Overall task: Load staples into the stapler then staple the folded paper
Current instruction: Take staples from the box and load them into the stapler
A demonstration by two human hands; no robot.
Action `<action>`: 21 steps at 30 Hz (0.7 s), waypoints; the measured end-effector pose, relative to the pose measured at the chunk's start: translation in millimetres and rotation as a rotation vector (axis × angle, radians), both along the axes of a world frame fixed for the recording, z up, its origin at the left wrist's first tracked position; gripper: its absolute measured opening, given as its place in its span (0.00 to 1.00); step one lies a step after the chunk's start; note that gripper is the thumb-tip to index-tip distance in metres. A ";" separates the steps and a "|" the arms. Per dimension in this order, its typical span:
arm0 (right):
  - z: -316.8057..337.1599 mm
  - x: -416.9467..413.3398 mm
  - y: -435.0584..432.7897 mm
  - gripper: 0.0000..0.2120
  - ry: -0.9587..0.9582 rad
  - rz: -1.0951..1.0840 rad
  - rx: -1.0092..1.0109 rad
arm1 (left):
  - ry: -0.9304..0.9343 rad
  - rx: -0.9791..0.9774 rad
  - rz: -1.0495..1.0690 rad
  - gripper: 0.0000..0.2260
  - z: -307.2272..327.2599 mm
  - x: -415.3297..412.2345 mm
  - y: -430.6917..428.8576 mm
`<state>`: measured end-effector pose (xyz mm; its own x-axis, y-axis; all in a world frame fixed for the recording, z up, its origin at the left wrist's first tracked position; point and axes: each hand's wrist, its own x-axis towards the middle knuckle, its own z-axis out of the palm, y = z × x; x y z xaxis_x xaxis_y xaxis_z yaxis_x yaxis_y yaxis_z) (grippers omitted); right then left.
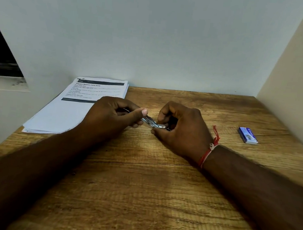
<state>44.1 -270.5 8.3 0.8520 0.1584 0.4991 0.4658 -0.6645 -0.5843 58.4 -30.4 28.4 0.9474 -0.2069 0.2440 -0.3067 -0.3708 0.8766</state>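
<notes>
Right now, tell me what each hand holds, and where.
Both hold the metal stapler: the left hand pinches one end, the right hand grips the other.

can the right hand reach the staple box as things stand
Probably yes: the staple box lies on the table right of the right hand, bare wood between, though its grip is on the stapler.

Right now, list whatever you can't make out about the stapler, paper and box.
All head view:
- Stapler: mostly hidden inside both hands; only a metal strip shows between left hand and right hand.
- Whether it is loaded: too small to tell.
- Paper: print blurred; part covered by the left hand.
- Staple box: label too small to read.
</notes>
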 end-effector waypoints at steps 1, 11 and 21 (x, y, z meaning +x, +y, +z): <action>-0.4 0.7 -0.8 0.13 0.010 -0.011 -0.009 | 0.012 0.003 -0.004 0.08 -0.3 0.9 1.0; 4.5 9.1 -20.2 0.11 0.200 -0.040 0.103 | -0.038 0.074 0.038 0.03 -2.8 8.2 4.2; 2.1 15.9 -23.0 0.19 0.220 0.007 0.265 | -0.137 0.111 -0.026 0.11 -10.7 12.6 6.2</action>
<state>60.1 -293.5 10.5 0.9432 0.0542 0.3277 0.3133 -0.4732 -0.8234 71.0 -24.2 17.8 0.9011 -0.2633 0.3445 -0.4308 -0.4537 0.7801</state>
